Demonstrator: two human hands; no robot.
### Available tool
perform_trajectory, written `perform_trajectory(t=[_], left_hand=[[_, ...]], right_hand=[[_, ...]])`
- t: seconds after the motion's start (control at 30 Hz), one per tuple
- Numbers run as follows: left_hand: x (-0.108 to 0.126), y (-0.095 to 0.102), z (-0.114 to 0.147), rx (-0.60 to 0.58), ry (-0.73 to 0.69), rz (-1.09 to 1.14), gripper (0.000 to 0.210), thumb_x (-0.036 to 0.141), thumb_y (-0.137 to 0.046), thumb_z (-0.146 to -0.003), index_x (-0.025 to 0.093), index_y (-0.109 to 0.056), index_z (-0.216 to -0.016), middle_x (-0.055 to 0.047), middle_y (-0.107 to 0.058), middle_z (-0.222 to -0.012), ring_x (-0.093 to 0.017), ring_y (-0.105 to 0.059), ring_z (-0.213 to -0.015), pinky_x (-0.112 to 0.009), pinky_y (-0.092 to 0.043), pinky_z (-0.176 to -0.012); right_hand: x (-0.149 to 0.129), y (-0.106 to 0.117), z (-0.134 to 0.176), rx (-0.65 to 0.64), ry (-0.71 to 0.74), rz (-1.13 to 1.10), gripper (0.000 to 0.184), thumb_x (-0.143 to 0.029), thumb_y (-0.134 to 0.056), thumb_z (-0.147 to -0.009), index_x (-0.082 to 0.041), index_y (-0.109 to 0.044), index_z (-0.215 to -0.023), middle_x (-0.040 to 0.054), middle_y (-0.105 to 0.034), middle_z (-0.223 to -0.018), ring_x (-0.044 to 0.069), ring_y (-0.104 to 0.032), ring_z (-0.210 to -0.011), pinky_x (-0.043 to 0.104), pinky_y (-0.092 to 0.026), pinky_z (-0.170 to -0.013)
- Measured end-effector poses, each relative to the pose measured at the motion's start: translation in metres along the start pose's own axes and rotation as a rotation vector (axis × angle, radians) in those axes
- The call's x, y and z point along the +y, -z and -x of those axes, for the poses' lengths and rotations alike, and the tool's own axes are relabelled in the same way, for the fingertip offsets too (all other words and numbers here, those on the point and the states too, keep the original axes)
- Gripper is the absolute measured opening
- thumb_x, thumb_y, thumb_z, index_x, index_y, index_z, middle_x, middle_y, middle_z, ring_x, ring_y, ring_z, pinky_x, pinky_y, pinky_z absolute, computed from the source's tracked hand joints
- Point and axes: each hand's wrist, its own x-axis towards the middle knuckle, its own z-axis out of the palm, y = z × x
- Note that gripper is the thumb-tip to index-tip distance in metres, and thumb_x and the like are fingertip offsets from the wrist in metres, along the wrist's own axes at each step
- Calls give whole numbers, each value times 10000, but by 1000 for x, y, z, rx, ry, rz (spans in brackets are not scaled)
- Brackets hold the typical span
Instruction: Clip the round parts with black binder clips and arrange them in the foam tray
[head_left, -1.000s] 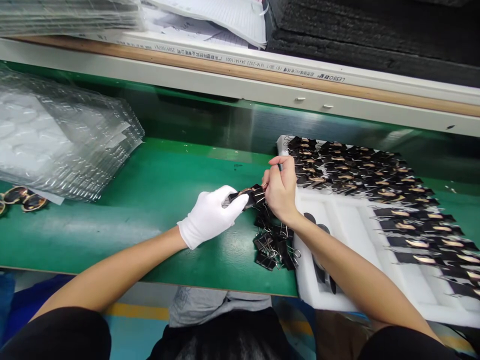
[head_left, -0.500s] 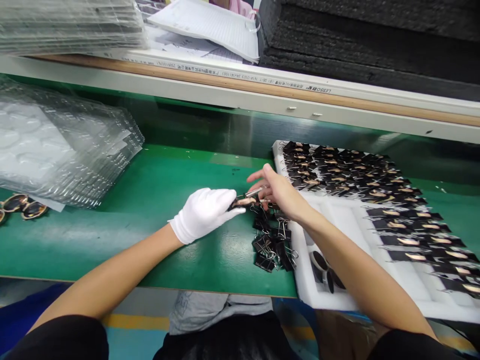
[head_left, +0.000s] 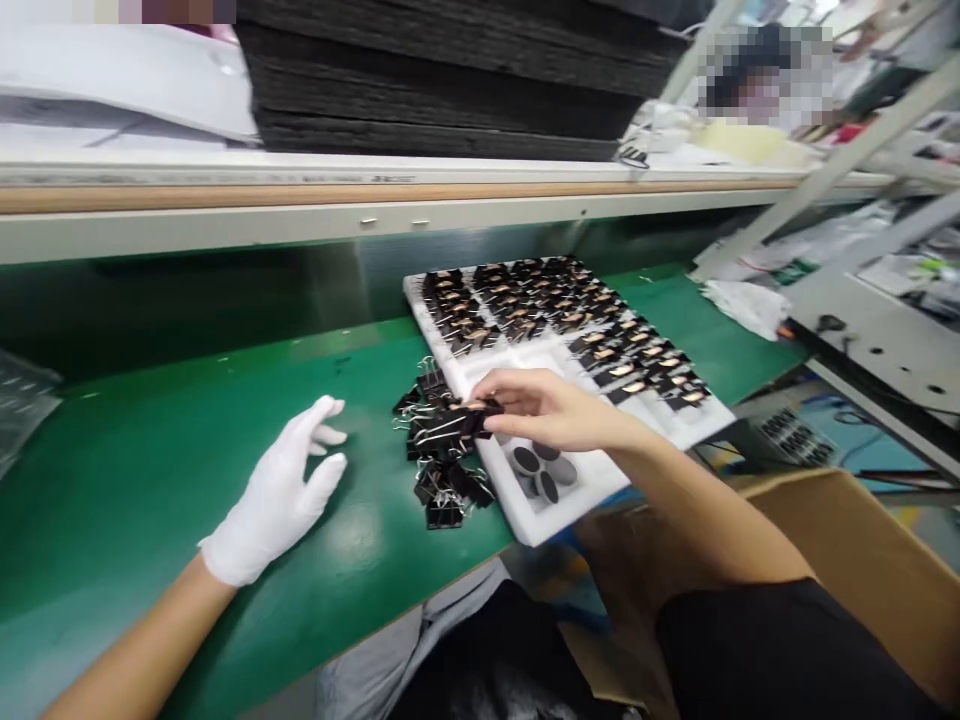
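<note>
My left hand (head_left: 274, 490), in a white glove, hovers over the green tabletop with its fingers apart and nothing in it. My bare right hand (head_left: 551, 410) is closed on one end of a black binder clip (head_left: 454, 430), which has a small tan-edged piece in its jaws. This is held just above a heap of loose binder clips (head_left: 444, 490) beside the tray. A white foam tray (head_left: 517, 515) lies partly under my right forearm. In it stand several rows of clipped tan pieces (head_left: 517, 295), and dark oval lens-like discs (head_left: 547, 470) sit in a front compartment.
A shelf edge (head_left: 300, 220) runs along the back, with black foam sheets (head_left: 442, 90) stacked on it. Clear plastic trays (head_left: 22, 405) show at the far left. A cardboard box (head_left: 847, 540) is at the lower right, and a metal frame (head_left: 780, 200) stands at the right.
My hands have parted. The left has let go of the clipped piece and opened; the right now holds it by the tray. The view has turned to the right.
</note>
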Motion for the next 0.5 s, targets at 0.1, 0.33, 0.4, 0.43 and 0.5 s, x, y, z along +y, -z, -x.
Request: perform_trajectory(t=[0.1, 0.33, 0.4, 0.43, 0.5], left_hand=[[5, 2, -6, -5, 130, -4, 515, 348, -485, -1009, 247, -421, -1509, -115, -647, -1374, -233, -715, -1037, -434, -596, -936], [6, 3, -14, -28, 333, -72, 462, 429, -497, -998, 350, -490, -1453, -14, -751, -1189, -258, -716, -1110, -446, -563, -994], [4, 2, -15, -32, 347, -78, 452, 421, -499, -997, 368, -495, -1446, -2, -759, -1167, -255, -709, -1133, -451, -542, -1028], [3, 2, -16, -30, 348, -81, 445, 414, -499, -996, 370, -501, -1439, 0, -762, -1156, -255, -705, -1142, -452, -536, -1036], [5, 1, -17, -32, 348, -91, 428, 404, -490, -1002, 370, -508, -1428, 3, -766, -1143, -257, -700, -1154, -461, -528, -1047]], right_hand=[[3, 56, 55, 206, 62, 386, 268, -454, -692, -936, -265, -749, -1117, 103, -722, -1086, 279, -666, -1034, 452, -552, -927], [75, 152, 164, 250, -104, 824, 382, -578, -600, -970, -272, -818, -1038, 142, -744, -1103, 311, -679, -1067, 473, -500, -928], [101, 158, 179, 264, -135, 911, 389, -563, -560, -994, -276, -820, -1034, 133, -754, -1110, 311, -679, -1093, 488, -459, -928], [111, 159, 183, 273, -141, 945, 390, -552, -548, -1002, -274, -819, -1035, 132, -758, -1111, 313, -677, -1102, 491, -439, -924], [125, 160, 186, 279, -129, 988, 394, -530, -533, -1011, -256, -815, -1046, 138, -766, -1102, 315, -671, -1101, 486, -411, -905]])
